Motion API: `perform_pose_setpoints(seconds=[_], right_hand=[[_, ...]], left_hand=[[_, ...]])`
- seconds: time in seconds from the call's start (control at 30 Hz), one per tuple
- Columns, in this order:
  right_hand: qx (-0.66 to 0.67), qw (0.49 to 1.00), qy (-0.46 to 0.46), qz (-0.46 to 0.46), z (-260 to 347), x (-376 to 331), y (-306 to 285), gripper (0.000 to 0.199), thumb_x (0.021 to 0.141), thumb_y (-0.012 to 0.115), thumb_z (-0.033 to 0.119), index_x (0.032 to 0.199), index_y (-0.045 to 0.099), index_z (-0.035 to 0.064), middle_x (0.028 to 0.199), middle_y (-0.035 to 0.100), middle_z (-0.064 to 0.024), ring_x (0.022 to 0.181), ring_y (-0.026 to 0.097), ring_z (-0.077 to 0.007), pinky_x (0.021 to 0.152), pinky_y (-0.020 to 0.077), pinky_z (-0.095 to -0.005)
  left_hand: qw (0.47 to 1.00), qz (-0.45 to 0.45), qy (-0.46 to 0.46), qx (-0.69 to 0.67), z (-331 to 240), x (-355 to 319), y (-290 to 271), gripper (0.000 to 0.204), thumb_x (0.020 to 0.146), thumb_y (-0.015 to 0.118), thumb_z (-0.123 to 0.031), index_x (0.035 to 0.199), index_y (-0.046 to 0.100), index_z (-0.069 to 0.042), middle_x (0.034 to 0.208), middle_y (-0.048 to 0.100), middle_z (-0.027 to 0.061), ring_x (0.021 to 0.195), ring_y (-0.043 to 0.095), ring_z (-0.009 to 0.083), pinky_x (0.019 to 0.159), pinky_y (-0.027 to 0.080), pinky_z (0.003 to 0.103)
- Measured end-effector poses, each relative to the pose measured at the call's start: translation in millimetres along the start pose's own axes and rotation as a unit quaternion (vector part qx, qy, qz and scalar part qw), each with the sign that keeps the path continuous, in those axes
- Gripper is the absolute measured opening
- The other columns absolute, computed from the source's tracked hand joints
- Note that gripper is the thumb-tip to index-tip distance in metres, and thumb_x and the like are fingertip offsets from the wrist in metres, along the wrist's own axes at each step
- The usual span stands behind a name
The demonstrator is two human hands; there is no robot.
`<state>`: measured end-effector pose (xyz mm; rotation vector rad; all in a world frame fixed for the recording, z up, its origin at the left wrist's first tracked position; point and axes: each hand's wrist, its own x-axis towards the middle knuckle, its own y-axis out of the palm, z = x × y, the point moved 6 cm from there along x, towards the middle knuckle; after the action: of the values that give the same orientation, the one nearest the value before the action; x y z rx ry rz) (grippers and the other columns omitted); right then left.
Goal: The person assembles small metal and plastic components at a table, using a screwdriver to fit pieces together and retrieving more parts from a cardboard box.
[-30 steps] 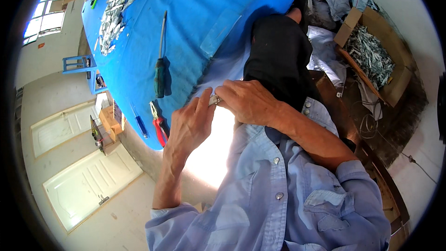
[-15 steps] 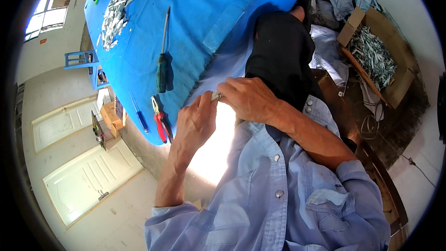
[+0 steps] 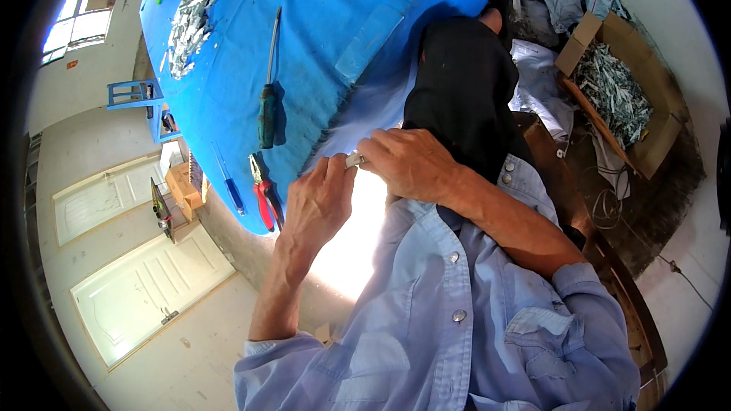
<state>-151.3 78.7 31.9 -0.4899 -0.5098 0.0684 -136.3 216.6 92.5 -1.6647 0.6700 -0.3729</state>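
While both hands, the left hand (image 3: 316, 209) and right hand (image 3: 407, 164), pinched a small silver metal part (image 3: 355, 159) below the blue bench (image 3: 327, 38), fitting seemed underway, needing steady fingers.

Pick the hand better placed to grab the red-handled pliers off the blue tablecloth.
Left, probably. The left hand lies right beside the red-handled pliers at the blue tablecloth edge. The right hand lies farther off. Both pinch the small silver metal piece, so one must let go.
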Motion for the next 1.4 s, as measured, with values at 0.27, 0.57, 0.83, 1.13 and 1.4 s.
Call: perform_pose_setpoints(seconds=[0.27,0.57,0.83,1.13,1.4], right_hand=[[-0.020,1.000,0.006,0.015,-1.3,-0.9,5.1,0.020,0.092,0.072,0.018,0.091,0.057,0.0051,0.078,0.060,-0.0092,0.074,0.068,-0.0279,0.061,0.0549,-0.0403],[-0.017,0.999,0.018,0.026,-1.9,-2.5,7.0,0.019,0.090,0.071,0.017,0.092,0.058,0.0046,0.081,0.061,-0.0102,0.076,0.069,-0.0293,0.063,0.0553,-0.0420],[-0.052,0.998,0.011,0.042,-2.5,-1.8,6.8,0.017,0.086,0.070,0.013,0.097,0.061,0.0035,0.086,0.065,-0.0107,0.080,0.071,-0.0261,0.065,0.0581,-0.0377],[-0.066,0.997,0.015,0.037,-3.1,-1.7,5.5,0.017,0.085,0.071,0.011,0.097,0.062,0.0036,0.087,0.066,-0.0104,0.080,0.072,-0.0264,0.065,0.0585,-0.0377],[-0.061,0.998,0.012,0.026,-1.5,-2.7,1.7,0.012,0.086,0.069,0.011,0.093,0.062,0.0044,0.083,0.063,-0.0092,0.076,0.070,-0.0261,0.063,0.0574,-0.0387]], left_hand=[[0.997,-0.020,0.026,0.063,1.2,3.3,-3.5,0.017,0.098,0.068,-0.015,0.090,0.056,-0.004,0.078,0.060,0.0114,0.067,0.064,0.0322,0.056,0.051,0.043],[0.999,-0.026,0.006,0.040,5.7,-2.6,0.6,0.019,0.098,0.068,-0.015,0.088,0.056,-0.005,0.072,0.061,0.0115,0.062,0.063,0.0328,0.052,0.048,0.044],[0.995,-0.060,-0.062,0.056,0.1,-8.0,10.9,0.023,0.101,0.065,-0.015,0.084,0.052,-0.006,0.069,0.062,0.0128,0.056,0.061,0.0347,0.049,0.045,0.044],[0.984,-0.109,-0.120,0.074,-5.2,-13.9,24.7,0.023,0.103,0.062,-0.017,0.085,0.053,-0.007,0.066,0.062,0.0141,0.054,0.061,0.0354,0.049,0.044,0.045],[0.979,-0.117,-0.153,0.074,-8.9,-19.1,40.2,0.019,0.104,0.059,-0.016,0.090,0.053,-0.006,0.067,0.063,0.0167,0.058,0.063,0.0389,0.051,0.045,0.049]])
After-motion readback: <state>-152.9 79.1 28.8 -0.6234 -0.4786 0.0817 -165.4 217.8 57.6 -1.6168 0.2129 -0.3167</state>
